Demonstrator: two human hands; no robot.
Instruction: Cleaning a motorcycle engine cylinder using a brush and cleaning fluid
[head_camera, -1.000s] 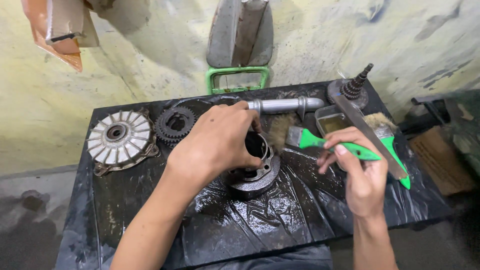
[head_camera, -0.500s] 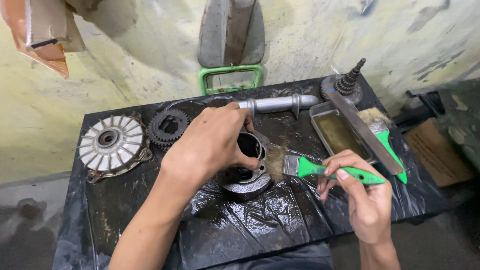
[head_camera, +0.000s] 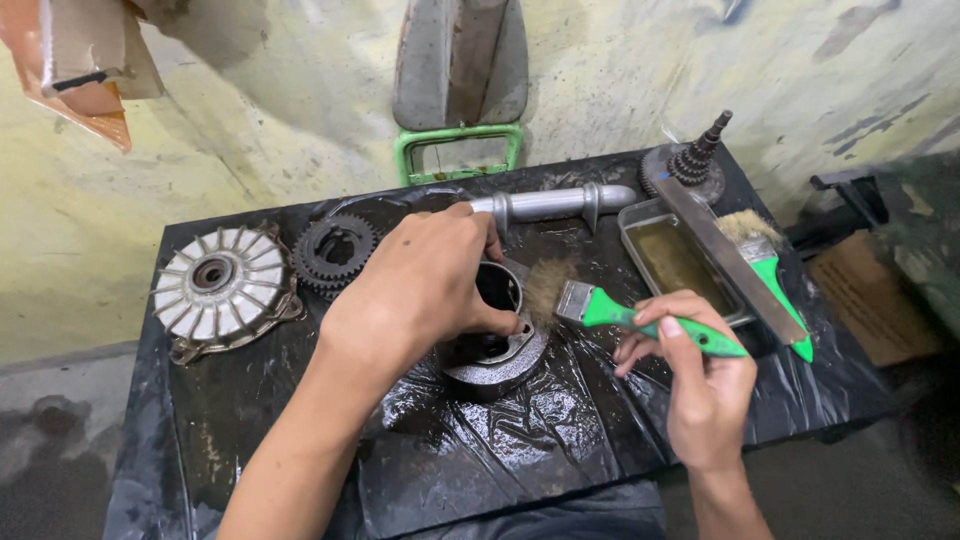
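Gripping the round metal housing (head_camera: 490, 350) from above, the person's left hand (head_camera: 420, 290) has its fingers curled over the rim and into the dark bore, so the part is pinned flat on the black plastic sheet (head_camera: 480, 450) that covers the table. The housing sits near the middle of that sheet, its bore pointing straight up.

To the right of the housing, the right hand (head_camera: 700, 390) is clenched around the green handle of a paintbrush (head_camera: 620, 312). The brush lies nearly level, its long axis running from the hand leftward and slightly upward, and its worn bristles touch or all but touch the housing's right flank, just beside the left thumb. Of the two hands, the left is on the part itself; the right stands off by the length of the brush.

Left of the housing lie a dark toothed gear (head_camera: 335, 250) and, farther out, a pale finned hub (head_camera: 220, 285). Behind it a grey steel shaft (head_camera: 555, 203) lies crosswise. To the right stands a shallow metal tray (head_camera: 680, 262) of murky liquid, with a flat metal bar (head_camera: 730, 260) laid across it and a second green-handled brush (head_camera: 770, 265) beside it; a stepped gear cluster (head_camera: 690, 165) stands at the far corner.

The sheet is wet and oily. Behind the table rises a stained yellowish wall (head_camera: 250, 120).
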